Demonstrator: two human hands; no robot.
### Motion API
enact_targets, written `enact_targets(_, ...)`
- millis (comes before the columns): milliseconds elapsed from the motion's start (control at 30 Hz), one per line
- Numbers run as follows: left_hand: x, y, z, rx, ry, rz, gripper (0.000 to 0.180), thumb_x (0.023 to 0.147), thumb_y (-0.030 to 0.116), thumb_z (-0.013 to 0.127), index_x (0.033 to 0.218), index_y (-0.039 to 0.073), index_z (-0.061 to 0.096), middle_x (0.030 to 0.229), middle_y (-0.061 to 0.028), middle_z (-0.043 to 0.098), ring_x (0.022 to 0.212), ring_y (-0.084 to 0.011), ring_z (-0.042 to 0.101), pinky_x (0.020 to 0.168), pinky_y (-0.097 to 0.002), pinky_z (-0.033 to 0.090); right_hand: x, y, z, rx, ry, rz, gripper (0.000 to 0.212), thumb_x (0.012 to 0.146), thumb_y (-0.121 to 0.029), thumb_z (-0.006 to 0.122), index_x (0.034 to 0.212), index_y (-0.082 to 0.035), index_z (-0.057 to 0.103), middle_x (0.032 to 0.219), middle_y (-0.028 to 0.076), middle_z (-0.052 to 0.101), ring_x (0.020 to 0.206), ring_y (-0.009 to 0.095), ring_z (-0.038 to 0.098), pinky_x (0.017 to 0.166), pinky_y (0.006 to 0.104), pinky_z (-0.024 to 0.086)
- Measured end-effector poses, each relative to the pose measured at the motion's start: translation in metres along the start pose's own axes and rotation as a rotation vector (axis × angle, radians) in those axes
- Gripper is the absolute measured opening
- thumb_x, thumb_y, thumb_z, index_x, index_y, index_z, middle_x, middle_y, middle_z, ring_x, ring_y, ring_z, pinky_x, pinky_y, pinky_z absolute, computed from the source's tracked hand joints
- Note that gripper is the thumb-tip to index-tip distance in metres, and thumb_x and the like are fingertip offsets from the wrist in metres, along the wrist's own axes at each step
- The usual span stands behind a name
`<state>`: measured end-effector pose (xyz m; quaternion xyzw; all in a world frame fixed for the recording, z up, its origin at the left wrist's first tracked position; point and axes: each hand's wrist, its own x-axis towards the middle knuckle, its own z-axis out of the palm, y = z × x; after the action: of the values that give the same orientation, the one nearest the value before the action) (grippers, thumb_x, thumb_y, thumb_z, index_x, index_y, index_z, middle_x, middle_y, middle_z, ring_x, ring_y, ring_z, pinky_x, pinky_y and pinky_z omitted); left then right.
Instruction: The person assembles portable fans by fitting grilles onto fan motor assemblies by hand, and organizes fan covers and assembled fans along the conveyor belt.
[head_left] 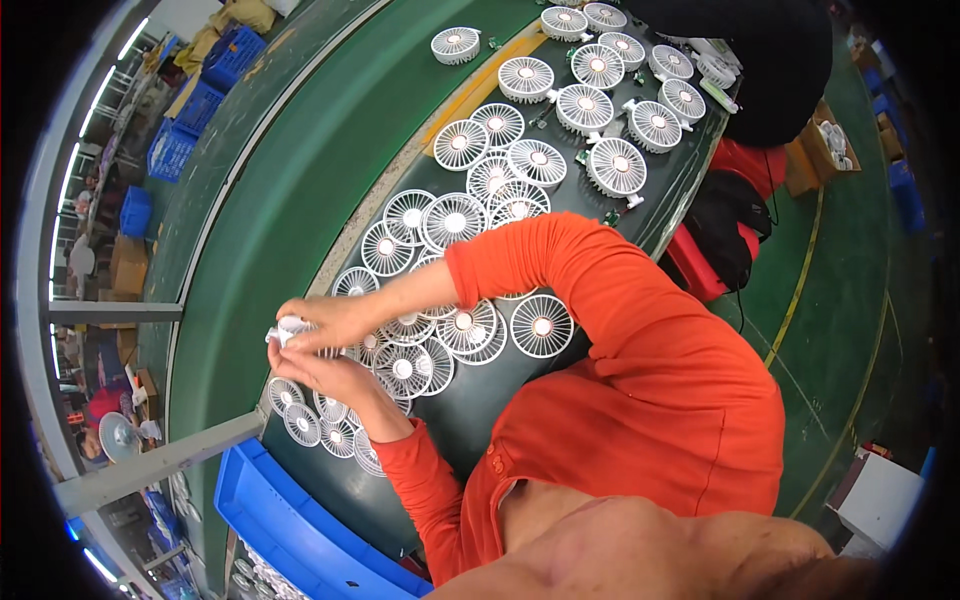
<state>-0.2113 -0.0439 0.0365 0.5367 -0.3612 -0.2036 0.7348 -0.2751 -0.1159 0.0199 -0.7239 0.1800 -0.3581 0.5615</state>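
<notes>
Both of my hands are together over the far left edge of the dark work table. My right hand [340, 318] reaches across from above, closed around a small white fan head [292, 326]. From below, my left hand [325, 372] grips the same fan head, its fingers pressed against it. Much of the fan head is hidden by the fingers. Beneath and beside my wrists lie many round white fan grilles [402, 368], some overlapping. Several smaller grilles [302, 424] rest close to my left hand.
Assembled white fan heads [616, 166] stand in a group at the table's far end. A green conveyor belt [290, 190] curves along the left. At the near end is a blue bin [300, 520]. A red chair [705, 255] with black cloth stands at right.
</notes>
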Motion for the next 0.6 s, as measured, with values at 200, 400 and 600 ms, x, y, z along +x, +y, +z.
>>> enact_targets(200,-0.010,-0.002,0.008,0.104,-0.387,-0.124,0.049,0.098,0.019,0.050,0.142,0.006,0.030,0.147,-0.0156,0.032,0.135,-0.0253,0.033,0.110,-0.0408,0.028,0.017,0.028,-0.124,-0.879,0.377,-0.086,0.066,0.072,-0.053,0.071,0.120,-0.011,0.057,0.108,0.020,0.061,0.108,0.036,0.054,0.090,0.0455,0.045)
enact_targets(400,-0.025,-0.011,0.007,0.187,-0.546,0.023,0.037,0.094,0.004,0.050,0.131,0.000,0.044,0.140,-0.0161,0.042,0.131,-0.0258,0.041,0.109,-0.0389,0.031,-0.062,0.001,-0.234,-1.125,0.473,0.140,0.058,0.078,-0.034,0.073,0.128,-0.012,0.055,0.138,0.026,0.041,0.125,0.043,0.043,0.101,0.0476,0.041)
enact_targets(600,-0.047,0.006,0.000,0.294,-0.626,0.099,0.029,0.090,0.005,0.056,0.119,0.004,0.055,0.138,-0.0156,0.047,0.129,-0.0296,0.044,0.107,-0.0411,0.032,-0.176,-0.068,-0.219,-1.041,0.388,0.137,0.039,0.084,-0.024,0.066,0.117,-0.005,0.061,0.119,0.019,0.059,0.112,0.038,0.054,0.095,0.0433,0.045)
